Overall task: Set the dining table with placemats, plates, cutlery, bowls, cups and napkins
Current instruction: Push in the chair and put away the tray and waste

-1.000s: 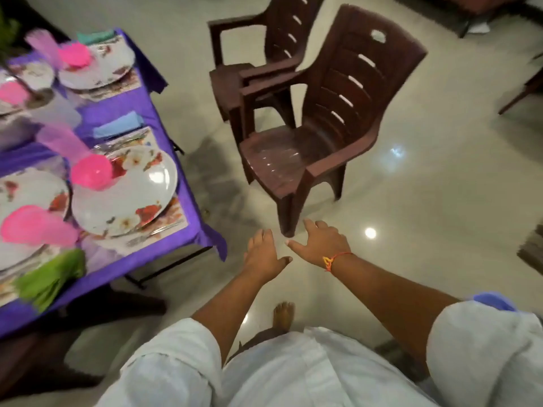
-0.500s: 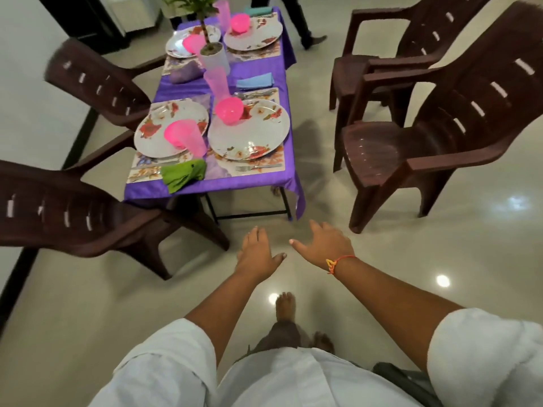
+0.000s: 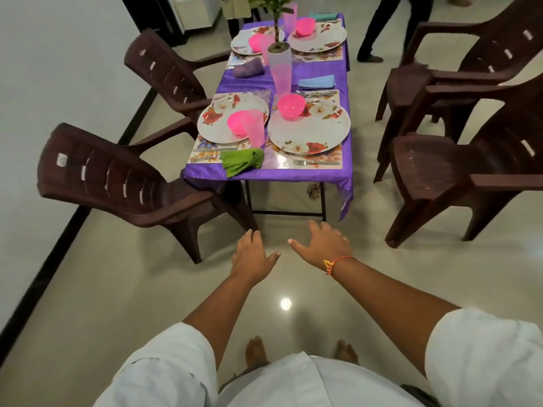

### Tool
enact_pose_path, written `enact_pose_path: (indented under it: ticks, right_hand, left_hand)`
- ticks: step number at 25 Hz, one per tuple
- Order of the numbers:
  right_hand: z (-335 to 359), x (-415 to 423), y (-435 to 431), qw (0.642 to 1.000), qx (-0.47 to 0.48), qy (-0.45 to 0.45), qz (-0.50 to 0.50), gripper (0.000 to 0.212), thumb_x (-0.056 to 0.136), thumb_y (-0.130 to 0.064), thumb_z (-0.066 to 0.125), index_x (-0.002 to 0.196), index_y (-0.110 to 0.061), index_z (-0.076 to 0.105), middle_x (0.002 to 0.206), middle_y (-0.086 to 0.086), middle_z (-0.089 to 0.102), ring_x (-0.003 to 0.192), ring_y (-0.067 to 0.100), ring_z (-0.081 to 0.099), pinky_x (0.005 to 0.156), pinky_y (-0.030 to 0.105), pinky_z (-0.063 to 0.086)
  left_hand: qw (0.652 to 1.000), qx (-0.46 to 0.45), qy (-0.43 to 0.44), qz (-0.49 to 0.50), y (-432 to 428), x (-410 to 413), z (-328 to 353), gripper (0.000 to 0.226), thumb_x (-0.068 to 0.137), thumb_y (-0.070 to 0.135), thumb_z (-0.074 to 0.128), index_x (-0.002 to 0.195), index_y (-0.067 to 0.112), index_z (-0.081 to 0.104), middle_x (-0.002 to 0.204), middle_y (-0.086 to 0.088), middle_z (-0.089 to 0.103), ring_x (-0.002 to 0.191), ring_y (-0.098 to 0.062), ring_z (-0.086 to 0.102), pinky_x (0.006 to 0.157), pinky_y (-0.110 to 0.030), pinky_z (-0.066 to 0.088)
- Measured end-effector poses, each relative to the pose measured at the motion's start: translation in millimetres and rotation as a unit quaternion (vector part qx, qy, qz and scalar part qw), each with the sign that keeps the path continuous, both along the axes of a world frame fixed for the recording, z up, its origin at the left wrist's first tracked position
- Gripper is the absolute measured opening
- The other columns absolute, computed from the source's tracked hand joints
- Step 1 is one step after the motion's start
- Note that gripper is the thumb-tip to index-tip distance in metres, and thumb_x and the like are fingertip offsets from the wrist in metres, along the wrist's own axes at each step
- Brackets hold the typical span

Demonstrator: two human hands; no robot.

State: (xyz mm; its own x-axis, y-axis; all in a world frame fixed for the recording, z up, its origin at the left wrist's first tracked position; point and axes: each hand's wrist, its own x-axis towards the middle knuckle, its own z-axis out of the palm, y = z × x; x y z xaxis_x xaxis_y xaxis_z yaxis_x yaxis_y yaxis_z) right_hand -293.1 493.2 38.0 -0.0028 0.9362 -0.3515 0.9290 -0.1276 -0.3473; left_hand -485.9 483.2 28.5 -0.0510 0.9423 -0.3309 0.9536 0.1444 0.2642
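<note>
A small table under a purple cloth (image 3: pixel 323 174) stands ahead of me. It carries floral placemats (image 3: pixel 332 157), several floral plates (image 3: pixel 308 127), pink bowls (image 3: pixel 291 106), pink cups (image 3: pixel 255 130), a green napkin (image 3: pixel 241 163), a blue napkin (image 3: pixel 316 82), a purple napkin (image 3: pixel 248 69) and a fork (image 3: pixel 316 163). My left hand (image 3: pixel 252 255) and my right hand (image 3: pixel 320 245) hover over the floor short of the table's near end. Both hold nothing, with fingers relaxed and spread.
Two brown plastic chairs (image 3: pixel 111 177) stand left of the table and two more (image 3: pixel 458 171) to its right. A potted plant (image 3: pixel 279 51) sits mid-table. A person's legs (image 3: pixel 373 30) show beyond the far end. A white wall with a black skirting runs along the left.
My view has swung from the right-hand chairs to face the table's near end. Both hands stay held out in front, empty, in much the same pose.
</note>
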Motion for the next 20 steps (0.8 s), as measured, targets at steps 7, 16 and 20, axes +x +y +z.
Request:
enact_pose_path:
  ticks: [7, 16, 20]
  right_hand:
    - [10.1, -123.5, 19.9, 0.999, 0.014, -0.028, 0.015, 0.089, 0.085, -0.082, 0.037, 0.152, -0.024, 0.034, 0.15, 0.014, 0.045, 0.133, 0.038, 0.046, 0.104, 0.05, 0.042]
    - [6.4, -228.6, 41.0, 1.0, 0.003, -0.022, -0.008, 0.092, 0.084, -0.083, 0.036, 0.154, -0.024, 0.032, 0.151, 0.014, 0.044, 0.135, 0.038, 0.045, 0.105, 0.05, 0.042]
    - [-4.0, -252.2, 63.5, 0.999, -0.02, 0.011, -0.033, 0.085, 0.087, -0.079, 0.039, 0.15, -0.021, 0.035, 0.147, 0.014, 0.046, 0.131, 0.039, 0.049, 0.102, 0.05, 0.043]
  left_hand:
    - [1.0, 0.005, -0.01, -0.002, 13.8, -119.4, -4.8, 0.086, 0.094, 0.057, 0.057, 0.158, 0.014, 0.019, 0.167, -0.008, 0.012, 0.152, -0.029, 0.014, 0.116, -0.047, 0.031]
    - [0.999, -0.016, -0.05, 0.0, 41.5, -211.9, -11.1, 0.088, 0.094, 0.059, 0.055, 0.159, 0.013, 0.016, 0.167, -0.01, 0.012, 0.153, -0.03, 0.013, 0.119, -0.049, 0.028]
    - [0.997, -0.03, -0.071, 0.02, 59.1, -231.8, -16.7, 0.088, 0.095, 0.058, 0.056, 0.159, 0.012, 0.017, 0.167, -0.01, 0.011, 0.153, -0.029, 0.013, 0.118, -0.049, 0.028]
